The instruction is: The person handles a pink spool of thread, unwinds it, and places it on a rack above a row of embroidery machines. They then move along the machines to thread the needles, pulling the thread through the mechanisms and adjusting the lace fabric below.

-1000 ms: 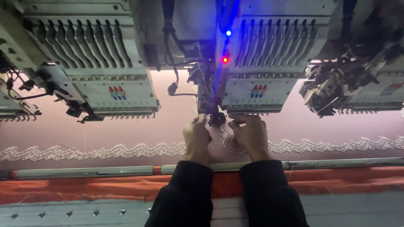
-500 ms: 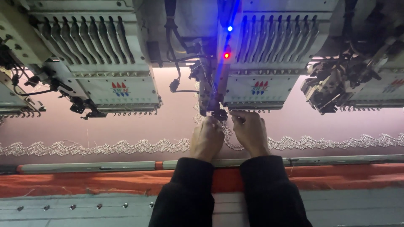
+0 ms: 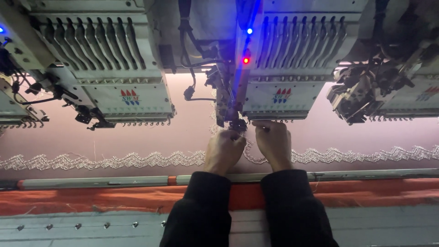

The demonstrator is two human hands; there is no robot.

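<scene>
Both my hands reach forward in black sleeves under the middle embroidery head, a white block with a row of needle bars and a lit red and blue lamp. My left hand has its fingers pinched together right below the dark needle foot. My right hand is beside it, fingertips curled at the head's lower edge. Whether either hand pinches a thread is too small to see. Under both hands lies the pink cloth with a white lace border stitched across it.
Another white embroidery head hangs to the left and a third to the right, with cables between them. A grey frame bar, an orange cloth strip and a riveted metal table edge run across in front of me.
The view has shifted a little left and closer. My hands have crept upward to the needle foot and drawn closer together.
</scene>
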